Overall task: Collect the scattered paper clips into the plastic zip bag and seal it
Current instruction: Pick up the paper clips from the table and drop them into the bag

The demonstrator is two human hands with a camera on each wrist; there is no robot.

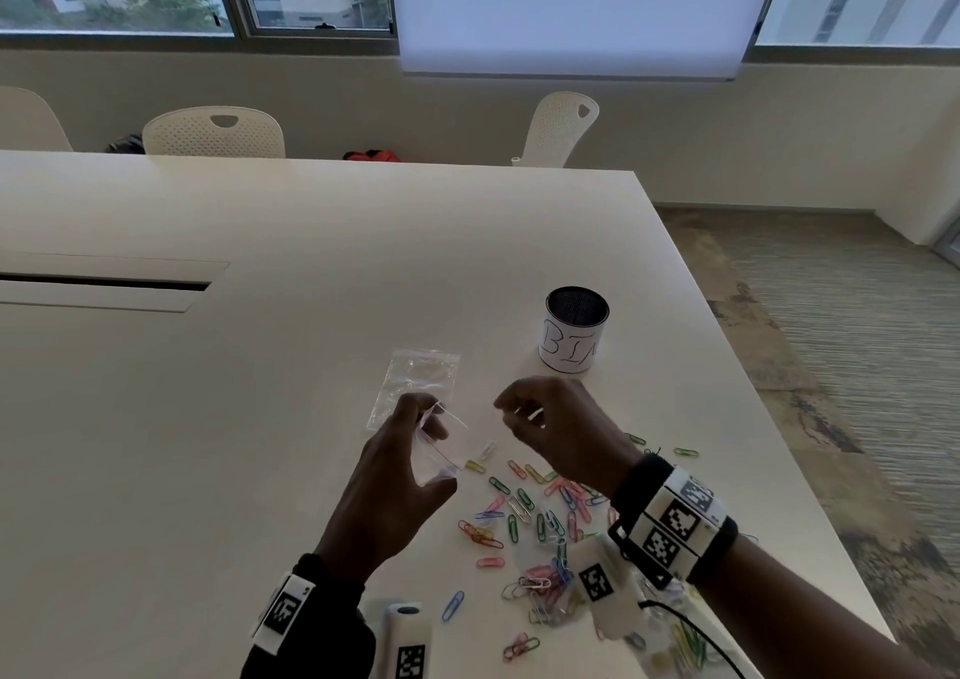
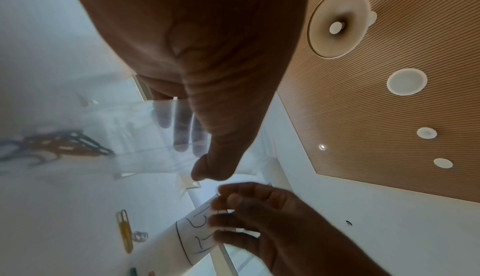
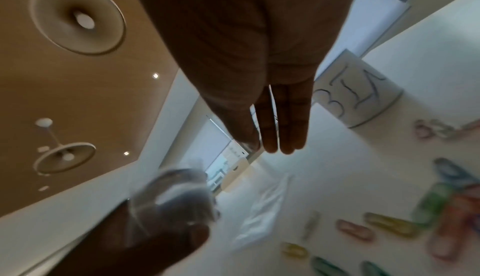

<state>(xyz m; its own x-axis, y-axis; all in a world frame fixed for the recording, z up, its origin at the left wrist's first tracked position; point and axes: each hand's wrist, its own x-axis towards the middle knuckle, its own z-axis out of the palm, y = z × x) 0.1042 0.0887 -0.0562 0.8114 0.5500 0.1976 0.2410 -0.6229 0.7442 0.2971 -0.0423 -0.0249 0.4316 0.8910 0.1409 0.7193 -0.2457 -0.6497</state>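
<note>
My left hand (image 1: 423, 452) holds a small clear zip bag (image 1: 451, 444) just above the table, its mouth spread open toward the right. In the left wrist view the fingers show through the bag (image 2: 135, 134) with the thumb on its near side. My right hand (image 1: 519, 413) hovers a little right of the bag's mouth, fingers curled, pinching a pale paper clip (image 1: 531, 413); that clip shows as a thin wire between thumb and fingers in the right wrist view. Several coloured paper clips (image 1: 524, 512) lie scattered on the white table (image 1: 260, 418) below and between my wrists.
A second clear bag (image 1: 418, 384) lies flat on the table behind my left hand. A mesh cup labelled BIN (image 1: 574, 332) stands behind my right hand. The table's right edge (image 1: 753, 392) runs close by. White chairs stand at the far side.
</note>
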